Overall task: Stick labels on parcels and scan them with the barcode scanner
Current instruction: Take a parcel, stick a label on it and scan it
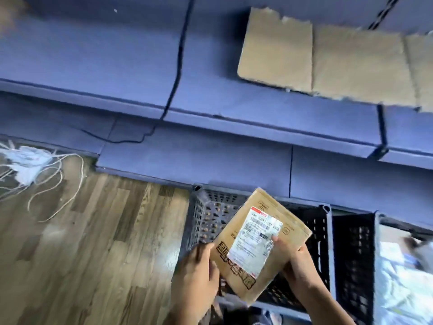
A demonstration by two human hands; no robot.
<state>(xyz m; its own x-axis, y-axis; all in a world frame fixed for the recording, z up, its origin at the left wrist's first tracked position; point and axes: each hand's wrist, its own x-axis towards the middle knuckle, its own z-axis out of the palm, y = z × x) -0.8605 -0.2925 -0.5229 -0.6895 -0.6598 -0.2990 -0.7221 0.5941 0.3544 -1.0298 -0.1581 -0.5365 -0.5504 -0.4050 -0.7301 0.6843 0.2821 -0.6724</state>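
Gripping the left edge of a flat brown paper parcel [293,227], the left hand [196,270] has its fingers curled round it, while the right hand [298,263] holds the opposite side from beneath, its thumb lying on the right edge of the white printed shipping label [255,240] stuck to the parcel's face. The parcel is tilted, held in the air above a black perforated plastic crate [206,214]. Just right of that crate stands a second dark perforated crate [353,254]. Both sit against blue metal shelving [117,66]. A torn sheet of brown cardboard [328,62] lies on an upper shelf, and a thin black cable [178,62] runs down the shelving. To the left, loose white cords [58,179] lie tangled on the wood-plank floor [93,242].
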